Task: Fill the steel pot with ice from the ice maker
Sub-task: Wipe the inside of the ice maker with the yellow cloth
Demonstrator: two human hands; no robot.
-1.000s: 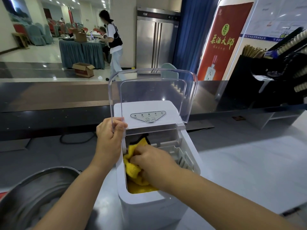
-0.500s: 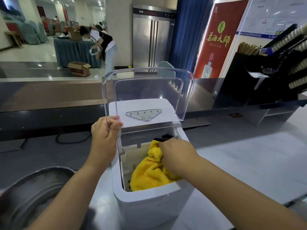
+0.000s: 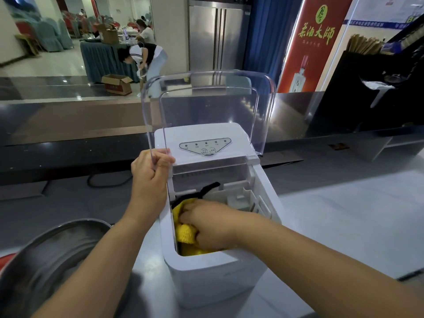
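At the lower left of the frame the steel pot is sitting on the tabletop, its rim partly covered by the left forearm, just beside the white ice maker. Right of the pot, the left hand is gripping the left edge of the clear lid, fingers and thumb curled round the plastic, and the lid is standing upright over the control panel. In the centre the ice maker is standing with its top compartment open. Inside that compartment the right hand is clutching a yellow cloth with curled fingers, pressing it toward the left wall (a black strip is showing just above the cloth). At the upper right a red banner is standing in the background
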